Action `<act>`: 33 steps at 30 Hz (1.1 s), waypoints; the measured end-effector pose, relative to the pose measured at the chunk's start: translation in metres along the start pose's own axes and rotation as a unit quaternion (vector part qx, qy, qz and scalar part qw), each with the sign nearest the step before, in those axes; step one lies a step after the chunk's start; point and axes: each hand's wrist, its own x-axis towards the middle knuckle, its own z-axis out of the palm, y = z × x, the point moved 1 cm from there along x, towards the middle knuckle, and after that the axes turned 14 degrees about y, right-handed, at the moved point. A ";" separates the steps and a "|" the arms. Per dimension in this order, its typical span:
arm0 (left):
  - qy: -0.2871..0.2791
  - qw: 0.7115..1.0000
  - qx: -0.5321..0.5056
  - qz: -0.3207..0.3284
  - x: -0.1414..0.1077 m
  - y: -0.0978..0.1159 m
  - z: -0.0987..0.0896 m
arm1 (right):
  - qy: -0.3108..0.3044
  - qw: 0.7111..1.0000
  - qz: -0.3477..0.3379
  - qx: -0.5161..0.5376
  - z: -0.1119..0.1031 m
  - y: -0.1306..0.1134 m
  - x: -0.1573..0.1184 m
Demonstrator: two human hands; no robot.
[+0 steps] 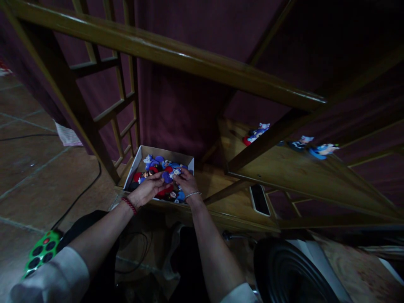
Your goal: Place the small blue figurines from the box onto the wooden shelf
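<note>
Both hands are over a shallow white cardboard box on the low wooden shelf. Between them is a small figurine with a white and blue top and a round purple base. My left hand, with a red bead bracelet, has its fingers at the purple base. My right hand, wearing a thin bracelet, pinches the figurine's upper part. Several more figurines on purple, red and blue bases lie jumbled in the box, partly hidden by my hands.
On the raised shelf at the right stand several figurines. A phone lies on the lower shelf. Wooden bars cross above my hands. A black round stool, a green power strip and cables are nearby.
</note>
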 end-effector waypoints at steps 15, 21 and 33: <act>0.020 0.998 -0.037 -0.038 0.001 -0.002 0.002 | -0.022 1.000 0.004 -0.001 0.000 -0.004 -0.001; 0.027 0.998 -0.034 -0.043 0.002 -0.002 0.002 | -0.019 1.000 0.008 -0.002 0.001 -0.007 -0.003; 0.036 0.998 -0.025 -0.038 0.000 0.000 0.004 | -0.039 0.999 0.001 0.000 0.001 -0.009 -0.004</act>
